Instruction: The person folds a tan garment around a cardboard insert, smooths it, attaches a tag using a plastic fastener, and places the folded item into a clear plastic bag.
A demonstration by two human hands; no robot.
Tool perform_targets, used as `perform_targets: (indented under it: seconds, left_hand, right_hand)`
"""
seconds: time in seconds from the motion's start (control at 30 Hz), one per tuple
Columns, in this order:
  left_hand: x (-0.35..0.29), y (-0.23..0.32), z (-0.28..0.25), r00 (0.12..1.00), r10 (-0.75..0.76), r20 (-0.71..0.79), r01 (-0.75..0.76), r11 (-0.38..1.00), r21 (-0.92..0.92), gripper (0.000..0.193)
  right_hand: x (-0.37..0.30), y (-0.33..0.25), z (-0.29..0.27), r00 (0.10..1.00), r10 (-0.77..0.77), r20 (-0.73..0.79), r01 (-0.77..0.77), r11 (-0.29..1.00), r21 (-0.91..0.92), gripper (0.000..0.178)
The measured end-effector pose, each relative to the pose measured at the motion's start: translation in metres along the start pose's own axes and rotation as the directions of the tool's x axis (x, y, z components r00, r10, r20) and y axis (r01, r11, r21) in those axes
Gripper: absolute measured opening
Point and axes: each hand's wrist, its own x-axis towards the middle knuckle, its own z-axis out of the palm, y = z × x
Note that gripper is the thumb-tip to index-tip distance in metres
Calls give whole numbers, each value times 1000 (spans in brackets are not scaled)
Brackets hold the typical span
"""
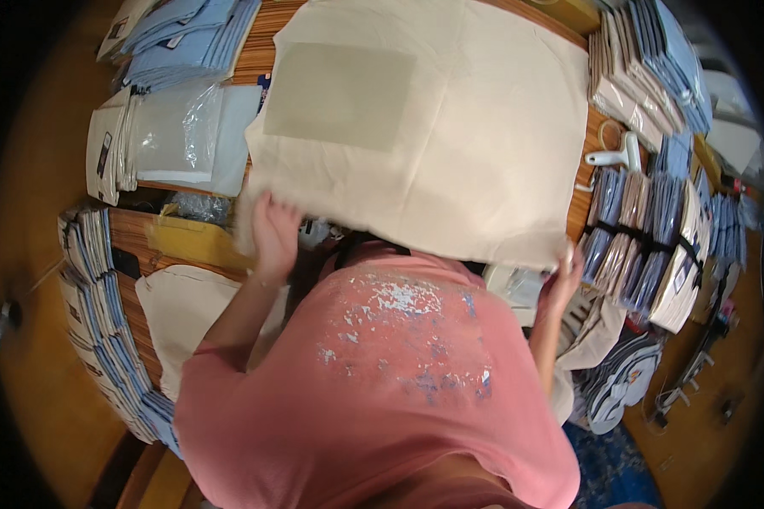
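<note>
Spread over the striped wooden surface (255, 53), a wide cream cloth (501, 127), far edge partly cut off at the top of the view. On its left half, a grey-green rectangle (339, 95), impossible to tell whether loose or part of the cloth. Left hand (276, 231) at the near left corner, fingers loosely bent, blurred; cannot tell if gripping. Right hand (563, 271) closed on the near right corner, fingertips partly hidden. Second cream cloth (187, 310) half covered by the pink shirt (382, 365) and left forearm (248, 314).
</note>
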Motion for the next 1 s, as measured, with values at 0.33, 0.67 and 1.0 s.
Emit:
perform_targets:
  seconds: [0.33,0.67,1.0]
  left_hand:
    - [112,-13,130,403,128,906,-914,116,390,41]
    - [194,-37,180,329,-264,907,-927,-273,257,24]
    - [207,-55,180,272,-82,959,-912,-340,230,20]
  right_hand:
    - [101,-52,77,946,68,318,-67,998,-12,17]
    - [196,-32,65,959,-243,142,242,456,-857,42]
    - [218,-15,95,921,-389,2,222,523,-823,36]
